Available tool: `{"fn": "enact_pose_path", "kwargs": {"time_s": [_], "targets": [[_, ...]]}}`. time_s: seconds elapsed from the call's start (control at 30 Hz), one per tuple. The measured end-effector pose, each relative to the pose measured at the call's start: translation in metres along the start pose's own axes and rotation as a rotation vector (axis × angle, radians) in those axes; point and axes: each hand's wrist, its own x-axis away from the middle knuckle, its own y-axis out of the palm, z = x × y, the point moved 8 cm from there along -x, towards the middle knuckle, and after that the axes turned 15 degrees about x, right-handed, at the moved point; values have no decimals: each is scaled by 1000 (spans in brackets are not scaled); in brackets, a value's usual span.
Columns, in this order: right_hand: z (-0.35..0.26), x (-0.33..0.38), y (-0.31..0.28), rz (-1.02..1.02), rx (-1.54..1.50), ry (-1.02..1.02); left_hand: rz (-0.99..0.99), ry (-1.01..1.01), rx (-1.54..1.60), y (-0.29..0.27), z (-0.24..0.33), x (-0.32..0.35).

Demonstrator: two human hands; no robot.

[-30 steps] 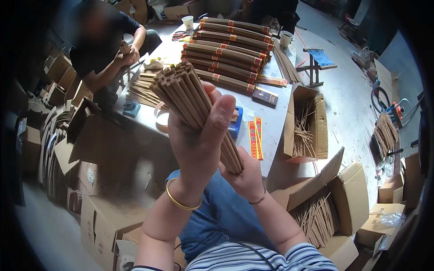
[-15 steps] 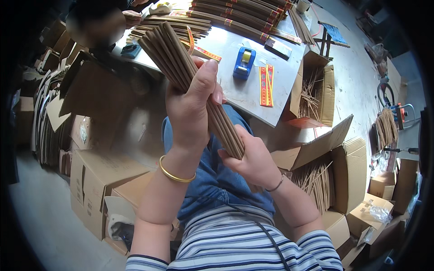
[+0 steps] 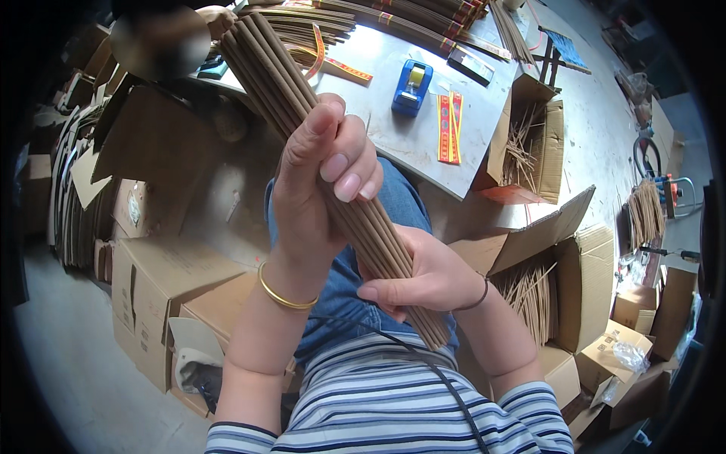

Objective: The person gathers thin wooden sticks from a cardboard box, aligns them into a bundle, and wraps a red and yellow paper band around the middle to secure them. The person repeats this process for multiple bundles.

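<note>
My two hands on a bundle of thin brown sticks (image 3: 369, 227), seen from above. The bundle lies aslant over my lap, its upper end toward the upper left, its lower end before my striped shirt (image 3: 378, 393). My left hand (image 3: 321, 163), with a gold bracelet (image 3: 287, 295) at the wrist, is closed around the middle of the bundle, fingers curled across its front. My right hand (image 3: 420, 272), with a dark band (image 3: 478, 293) at the wrist, grips it nearer the lower end, thumb laid across the sticks. Beyond my knees stands a pale table (image 3: 423, 163), bearing a blue tape dispenser (image 3: 412, 88), two overlapping red-and-yellow paper strips (image 3: 449, 129) just to its right, and a small dark box (image 3: 470, 66) behind them. More sticks (image 3: 306, 21) lie at the far left of the tabletop. To my right, an open carton (image 3: 594, 291) holds loose sticks (image 3: 533, 303); a second carton (image 3: 552, 144), also containing sticks, stands beside the table.
</note>
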Motion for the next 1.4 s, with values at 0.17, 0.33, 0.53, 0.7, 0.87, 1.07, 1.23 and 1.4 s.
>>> {"fn": "enact_pose_path", "kwargs": {"time_s": [0.17,0.33,0.53,0.7,0.87,1.07,1.23,1.4], "targets": [[7,4,31,-392,-657,28,-140,-99,300,3,-11,-2],[-6,2,-30,686,884,-94,320,410,-531,-7,17,10],[2,4,4,-10,72,193,74,-20,-69,-6,1,8],[-14,3,-12,396,716,-118,180,197,-367,0,8,13],[5,4,24,-259,-370,66,-240,-125,359,9,-9,10],[-9,3,-25,695,957,-125,272,394,-525,-10,19,15],[-6,2,-19,476,744,-36,237,163,-243,-9,9,15],[-13,2,-13,502,879,-141,155,185,-357,-5,11,18]]}}
